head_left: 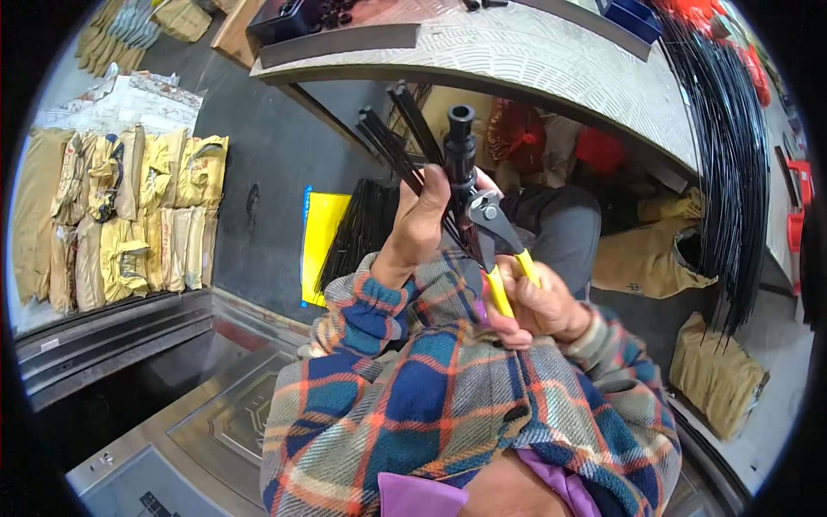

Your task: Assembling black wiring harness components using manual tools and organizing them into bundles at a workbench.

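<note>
My left hand point(417, 231) is closed around a bundle of thin black rods point(385, 142) and a black cylindrical fitting point(461, 146) with a hollow, ringed top end. The fitting stands nearly upright, and the rods lean up and to the left of it. Closed on the yellow handles of a pair of pliers point(500, 293), my right hand point(547, 303) is just right of and below the left. The dark metal head of the pliers lies against the lower part of the fitting. Whether the jaws bite on it, I cannot tell.
Ahead stands a worktable point(551, 65) with a blue bin point(633, 19) at its right corner. Long black strands point(719, 172) hang off its right side. Wrapped yellow-brown packages point(138, 224) lie on the left; a brown sack point(650, 258) sits under the table. More black rods point(357, 233) rest near a yellow sheet point(324, 233).
</note>
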